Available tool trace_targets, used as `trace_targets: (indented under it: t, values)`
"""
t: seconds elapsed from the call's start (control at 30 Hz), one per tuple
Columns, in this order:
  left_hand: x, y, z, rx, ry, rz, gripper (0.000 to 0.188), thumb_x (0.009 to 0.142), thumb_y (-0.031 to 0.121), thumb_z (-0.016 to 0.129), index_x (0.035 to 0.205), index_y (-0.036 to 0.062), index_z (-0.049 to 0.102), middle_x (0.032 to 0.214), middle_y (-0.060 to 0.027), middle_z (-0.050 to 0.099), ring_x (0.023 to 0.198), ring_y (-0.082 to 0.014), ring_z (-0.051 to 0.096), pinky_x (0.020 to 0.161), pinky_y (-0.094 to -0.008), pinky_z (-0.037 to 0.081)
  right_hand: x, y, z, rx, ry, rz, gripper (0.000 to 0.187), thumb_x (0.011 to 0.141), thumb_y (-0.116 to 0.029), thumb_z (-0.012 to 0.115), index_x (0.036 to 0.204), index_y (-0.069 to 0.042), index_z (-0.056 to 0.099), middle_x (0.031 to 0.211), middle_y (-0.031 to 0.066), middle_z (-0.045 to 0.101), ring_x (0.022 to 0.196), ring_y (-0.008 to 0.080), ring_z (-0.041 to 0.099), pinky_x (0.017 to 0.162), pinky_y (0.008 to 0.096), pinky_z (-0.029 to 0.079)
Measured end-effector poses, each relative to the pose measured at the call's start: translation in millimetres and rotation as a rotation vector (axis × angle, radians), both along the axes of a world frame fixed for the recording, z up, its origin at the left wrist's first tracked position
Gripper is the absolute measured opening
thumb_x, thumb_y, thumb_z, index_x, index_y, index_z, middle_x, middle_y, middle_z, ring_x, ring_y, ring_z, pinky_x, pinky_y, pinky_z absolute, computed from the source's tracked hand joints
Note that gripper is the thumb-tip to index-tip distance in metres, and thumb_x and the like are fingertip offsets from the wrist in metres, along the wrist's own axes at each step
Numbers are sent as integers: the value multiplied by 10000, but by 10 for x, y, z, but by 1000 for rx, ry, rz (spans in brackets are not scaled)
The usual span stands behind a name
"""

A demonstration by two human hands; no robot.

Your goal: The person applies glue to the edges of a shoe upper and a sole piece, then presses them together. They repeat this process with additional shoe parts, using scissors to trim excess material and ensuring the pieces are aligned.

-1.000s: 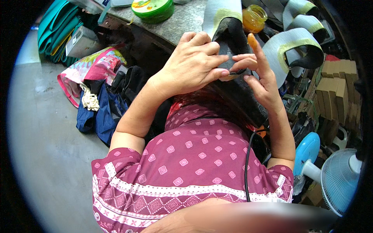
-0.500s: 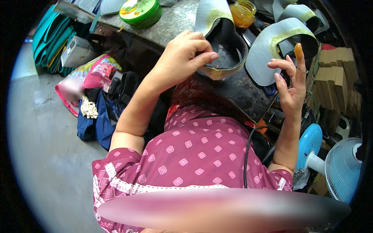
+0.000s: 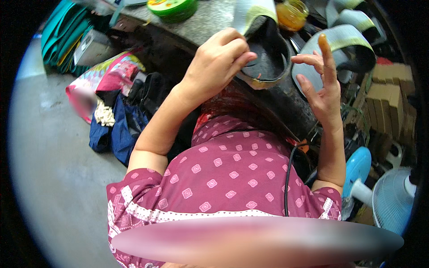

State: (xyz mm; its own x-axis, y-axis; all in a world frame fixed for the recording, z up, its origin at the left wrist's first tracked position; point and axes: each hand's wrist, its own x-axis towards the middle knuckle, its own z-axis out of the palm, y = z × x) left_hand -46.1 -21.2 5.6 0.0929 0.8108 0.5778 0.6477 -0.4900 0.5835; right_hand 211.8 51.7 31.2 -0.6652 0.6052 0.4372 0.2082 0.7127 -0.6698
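Observation:
My left hand [image 3: 216,64] is closed, thumb and fingers pinched at the near-left rim of a curved shoe upper [image 3: 262,83], grey outside with a black lining. Yellowish residue marks its edge; the fingertips' exact contact is partly hidden. My right hand [image 3: 324,85] is raised to the right of this piece, fingers apart and holding nothing. Amber, glue-like paste coats its upright index finger. Behind that hand lies another grey upper [image 3: 333,38] with a yellow-green edge band. An open glass jar of amber paste [image 3: 292,15] stands beyond, between the two pieces.
A round green tub [image 3: 172,10] sits on the grey speckled tabletop [image 3: 210,20]. More grey uppers lie at far right. Stacked cardboard pieces [image 3: 384,100] and a blue fan [image 3: 393,198] stand on my right. Bags [image 3: 114,127] and teal folded material [image 3: 62,40] are at left.
My right hand has moved left, closer to the held upper, its coated index finger still raised. My left hand keeps its pinch at the rim. The whole view has shifted slightly.

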Motion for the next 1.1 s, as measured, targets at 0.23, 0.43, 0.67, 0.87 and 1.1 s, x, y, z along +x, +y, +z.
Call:
trace_targets:
  t: [0.23, 0.43, 0.67, 0.87, 1.1]
  values:
    - [100, -31, 43, -50, -23, -43, 195, 856, 142, 728, 808, 20, 584, 928, -125, 603, 860, -329, 573, 771, -398, 485, 892, -133, -59, 229, -111, -455, 848, 911, -36, 656, 1601, -158, 178, 947, 68, 696, 889, 174, 680, 859, 338, 541]
    - [583, -60, 147, 339, 239, 17, 154, 814, 212, 723, 845, 92, 632, 1138, -107, 606, 1034, -300, 563, 883, -423, 472, 1105, -302, -370, -8, -127, -633, 923, 902, -39, 670, 1612, -181, 97, 1014, 98, 707, 927, 201, 694, 867, 338, 538]
    - [1409, 216, -206, 164, 492, -275, 369, 883, 187, 563, 1221, 42, 583, 1326, -156, 567, 1274, -309, 520, 1075, -473, 408, 1045, -272, -490, 200, -326, -624, 1110, 764, -88, 813, 1601, -87, 84, 1028, 83, 707, 986, 246, 659, 935, 387, 480]
    - [1493, 285, -433, 40, 557, -67, 471, 913, 167, 523, 1358, 14, 492, 1350, -174, 565, 1312, -324, 498, 1097, -492, 384, 1049, -372, -189, -42, -537, -641, 1099, 687, -41, 794, 1598, -109, 183, 894, 71, 656, 850, 258, 629, 858, 402, 477]
    - [1486, 281, -423, -15, 568, -47, 494, 909, 171, 528, 1354, -35, 468, 1333, -179, 580, 1267, -326, 523, 1070, -475, 406, 1019, -508, -17, -13, -715, -564, 1089, 668, 2, 707, 1598, -249, 197, 1102, 138, 700, 910, 341, 694, 808, 423, 536]
